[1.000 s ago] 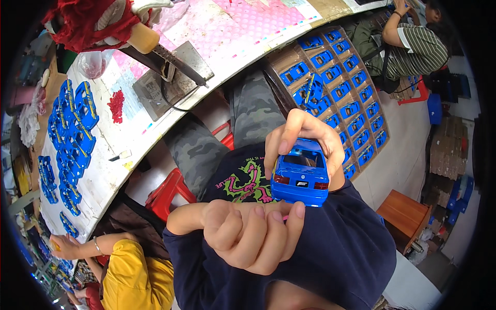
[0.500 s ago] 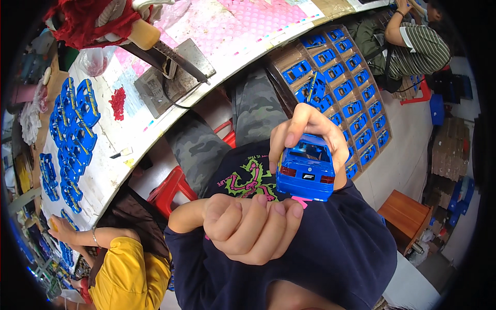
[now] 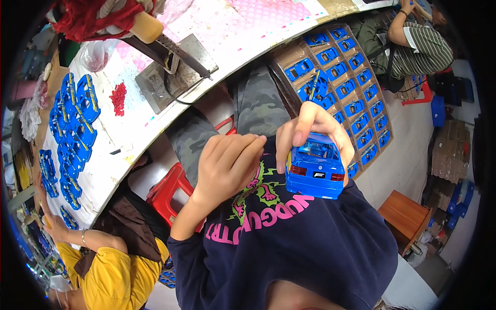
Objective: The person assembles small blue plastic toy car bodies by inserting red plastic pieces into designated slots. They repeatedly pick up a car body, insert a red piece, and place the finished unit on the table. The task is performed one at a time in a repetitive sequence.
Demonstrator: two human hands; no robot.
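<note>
My right hand (image 3: pixel 323 126) is closed around a blue toy car body (image 3: pixel 316 168), its rear end with red tail lights turned toward me. The thumb and fingers grip it over the roof and along the sides. To the left of the car, and apart from it, my left hand (image 3: pixel 227 163) is held up with its back toward me. Its fingers are bent and pressed together at the tips; whether anything small is between them is hidden. Both hands are above my lap, in front of my dark printed top.
On the white table lie several blue car bodies (image 3: pixel 75 121), small red parts (image 3: pixel 118 99) and a metal plate (image 3: pixel 194 51) under a cloth-wrapped tool (image 3: pixel 147 28). A cardboard tray (image 3: pixel 356 150) of blue car bodies stands right. A yellow-sleeved person (image 3: pixel 119 274) sits left, near a red stool (image 3: pixel 170 194).
My left hand has moved up and left, away from the car, and turned from curled fingers facing me to its back. The car in my right hand has shifted slightly right.
</note>
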